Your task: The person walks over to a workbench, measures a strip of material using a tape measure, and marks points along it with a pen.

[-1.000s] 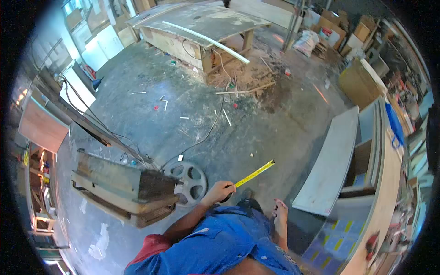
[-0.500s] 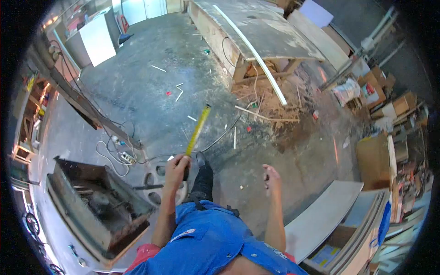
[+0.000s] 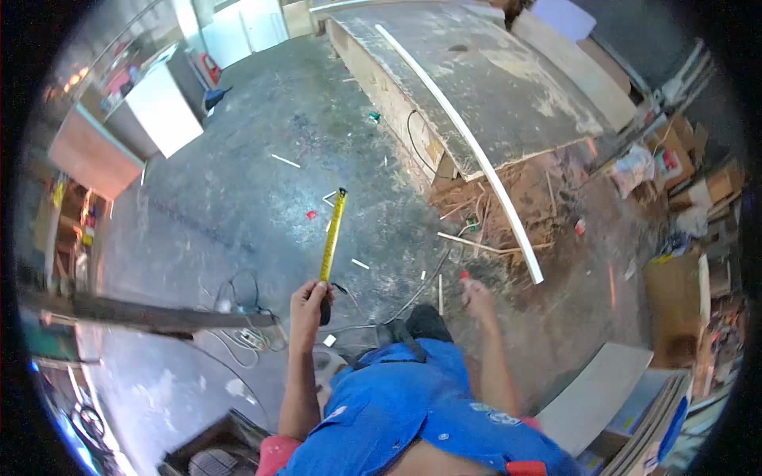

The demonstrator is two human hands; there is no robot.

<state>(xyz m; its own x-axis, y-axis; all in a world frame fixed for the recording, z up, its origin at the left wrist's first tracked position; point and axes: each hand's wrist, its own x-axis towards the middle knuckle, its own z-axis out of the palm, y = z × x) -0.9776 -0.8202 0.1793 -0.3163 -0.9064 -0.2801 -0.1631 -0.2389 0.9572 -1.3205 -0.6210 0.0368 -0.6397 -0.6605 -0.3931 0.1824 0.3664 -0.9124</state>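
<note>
My left hand (image 3: 306, 308) is closed around a dark tape measure (image 3: 325, 311). Its yellow blade (image 3: 333, 238) stretches out forward above the floor, with a dark tip at the far end. Fingers curled together, my right hand (image 3: 479, 301) is held over the floor to the right; whatever it may hold is too small to make out. A small red scrap (image 3: 464, 274) shows just past its fingertips, seemingly on the floor. Beyond my right hand, a long white strip (image 3: 468, 135) lies across the worktable (image 3: 524, 95), its near end jutting past the edge.
Offcuts and a thin stick (image 3: 476, 243) litter the floor by the worktable. A cable (image 3: 421, 293) crosses the floor ahead of me. Boards (image 3: 595, 397) lean at my right, a metal box (image 3: 214, 452) is at lower left, and cardboard boxes (image 3: 718, 178) stand far right.
I have moved forward, so the worktable and white strip are nearer and the metal box has slid down out of most of the view. My left hand still holds the extended tape measure.
</note>
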